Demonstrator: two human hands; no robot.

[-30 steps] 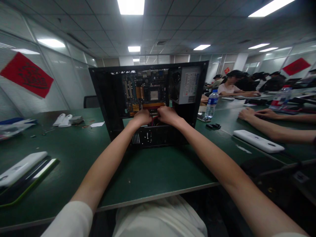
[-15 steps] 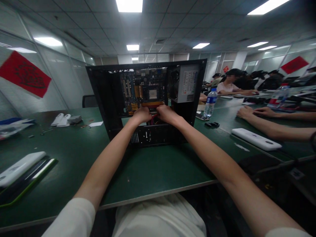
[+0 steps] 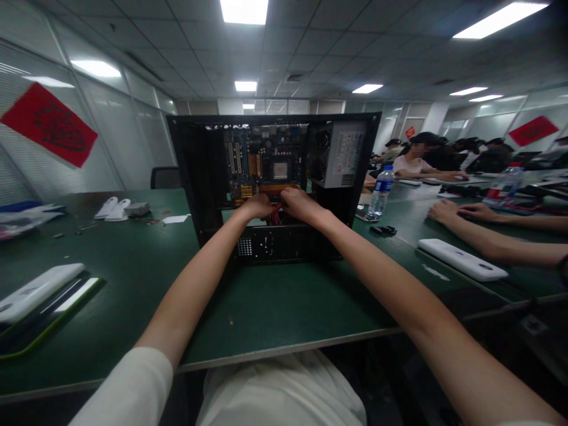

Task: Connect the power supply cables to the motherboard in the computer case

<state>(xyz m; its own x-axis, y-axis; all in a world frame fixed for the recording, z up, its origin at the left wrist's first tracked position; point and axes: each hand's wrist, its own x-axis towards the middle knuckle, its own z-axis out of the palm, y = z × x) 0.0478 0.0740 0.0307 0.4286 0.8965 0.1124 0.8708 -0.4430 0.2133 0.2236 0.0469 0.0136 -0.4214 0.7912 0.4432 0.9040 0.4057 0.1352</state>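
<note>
An open black computer case (image 3: pixel 195 177) stands on the green table, its motherboard (image 3: pixel 266 154) and grey power supply (image 3: pixel 344 155) facing me. Both my hands reach inside, at the lower edge of the board, beside its orange slots. My left hand (image 3: pixel 257 207) has its fingers curled in by the slots and some red cables (image 3: pixel 278 214). Just right of it, my right hand (image 3: pixel 299 204) is closed near the right end of the slots. What the fingertips of either hand hold, if anything, is too small and dark to make out.
On the green table (image 3: pixel 284 307), a water bottle (image 3: pixel 380 192) stands right of the case, near a black clip (image 3: pixel 384 230) and a white device (image 3: pixel 461 259). Another person's hands (image 3: pixel 457 212) rest at the right. White objects (image 3: pixel 113 209) and a green-edged device (image 3: pixel 53 310) lie left.
The view has shifted slightly, so the case appears a little further right and lower. My left hand's fingers are a little lower against the slots; my right hand stays at about the same place.
</note>
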